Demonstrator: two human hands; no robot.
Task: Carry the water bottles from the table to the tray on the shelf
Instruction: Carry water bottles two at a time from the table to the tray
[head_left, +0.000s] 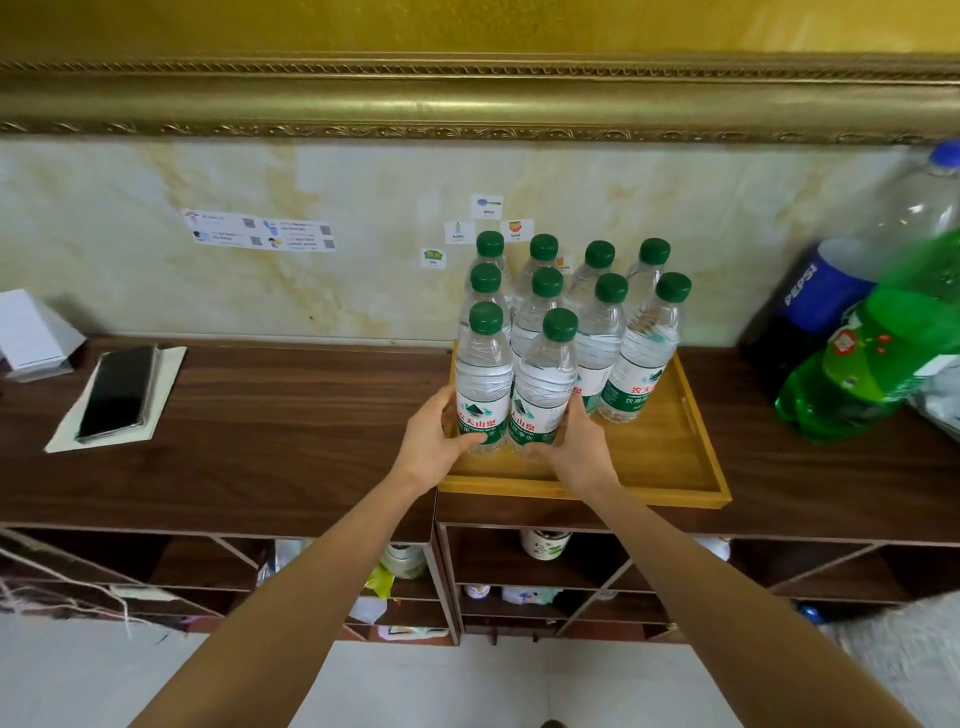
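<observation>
A wooden tray (670, 457) sits on the dark wooden shelf top (270, 431). Several clear water bottles with green caps stand upright in it, packed toward its back left. My left hand (434, 434) is wrapped around the front left bottle (483, 374), low on its label. My right hand (576, 447) grips the bottle beside it (545, 384) from the right. Both bottles stand upright at tray level; whether their bases touch the tray is hidden by my hands. The tray's front right part is bare.
A black phone (117, 392) lies on white paper at the left, with a white box (31, 332) behind it. Large Pepsi (810, 301) and green soda bottles (872, 364) stand at the right. Open shelf compartments below hold small items.
</observation>
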